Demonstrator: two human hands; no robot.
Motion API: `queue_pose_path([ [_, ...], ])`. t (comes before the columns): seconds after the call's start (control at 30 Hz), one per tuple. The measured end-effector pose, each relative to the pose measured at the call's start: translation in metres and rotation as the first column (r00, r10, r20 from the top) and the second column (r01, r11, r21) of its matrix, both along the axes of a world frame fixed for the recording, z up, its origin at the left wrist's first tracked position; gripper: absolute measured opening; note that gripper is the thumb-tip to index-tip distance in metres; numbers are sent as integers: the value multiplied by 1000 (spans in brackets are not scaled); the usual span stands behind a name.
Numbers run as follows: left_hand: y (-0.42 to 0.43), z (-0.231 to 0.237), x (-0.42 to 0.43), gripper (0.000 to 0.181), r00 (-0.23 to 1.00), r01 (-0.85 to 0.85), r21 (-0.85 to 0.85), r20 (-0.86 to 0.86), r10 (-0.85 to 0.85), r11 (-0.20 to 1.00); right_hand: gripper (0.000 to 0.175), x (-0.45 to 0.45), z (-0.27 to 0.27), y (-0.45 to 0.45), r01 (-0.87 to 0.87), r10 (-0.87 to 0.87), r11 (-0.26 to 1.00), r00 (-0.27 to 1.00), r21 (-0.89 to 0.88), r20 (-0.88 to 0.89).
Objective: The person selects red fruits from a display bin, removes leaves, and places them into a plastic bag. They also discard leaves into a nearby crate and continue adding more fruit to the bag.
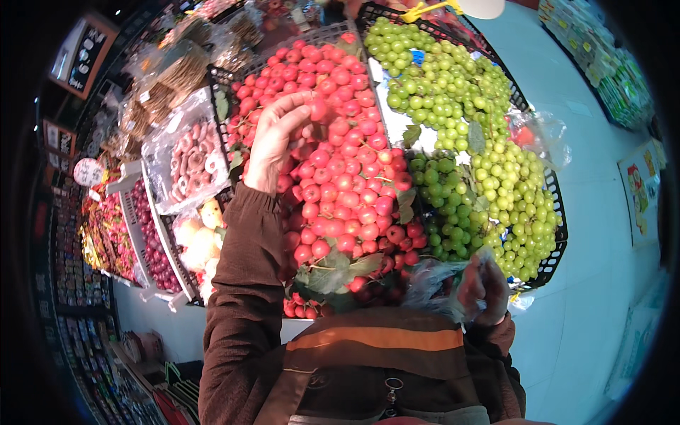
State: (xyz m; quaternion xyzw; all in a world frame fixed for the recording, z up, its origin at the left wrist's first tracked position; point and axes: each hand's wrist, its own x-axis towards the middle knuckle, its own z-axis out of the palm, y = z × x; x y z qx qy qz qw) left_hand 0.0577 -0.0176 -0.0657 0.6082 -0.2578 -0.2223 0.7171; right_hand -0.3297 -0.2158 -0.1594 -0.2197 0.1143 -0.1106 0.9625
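My left hand (279, 135) is over a heap of small red apple-like fruits (348, 199), heaped in a black plastic crate (319, 33). Between its thumb and fingertips it holds one red fruit (317, 109). Low on the right, close to my body, my right hand (483, 287) grips a clear plastic bag (433, 284). The bag hangs crumpled over the near right corner of the red fruit; its opening cannot be made out. Green leaves (332, 276) lie among the fruits at the near end.
Green grapes (451, 90) fill the crate on the right, its black rim (558, 212) showing. To the left are a bag of dried fruit rings (194, 154), pale round fruits (194, 234) and a bin of dark red fruits (156, 239). Pale floor (589, 223) runs along the right.
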Motion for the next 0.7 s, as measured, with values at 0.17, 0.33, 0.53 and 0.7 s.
queue_pose_path([
  [0.17,36,5,-42,40,939,114,-323,-275,-208,939,29,8,4,1,-87,87,996,996,2,12],
  [0.33,55,-5,-72,42,971,40,-265,-216,-100,963,29,5,6,2,-110,110,994,994,-12,4],
  [0.53,62,-20,-108,36,984,-54,-201,-177,18,978,29,-2,13,-2,-115,117,993,991,-38,67],
  [0.7,41,-22,-164,35,968,160,-135,-174,-183,978,30,-3,27,1,-83,100,987,988,-135,120],
])
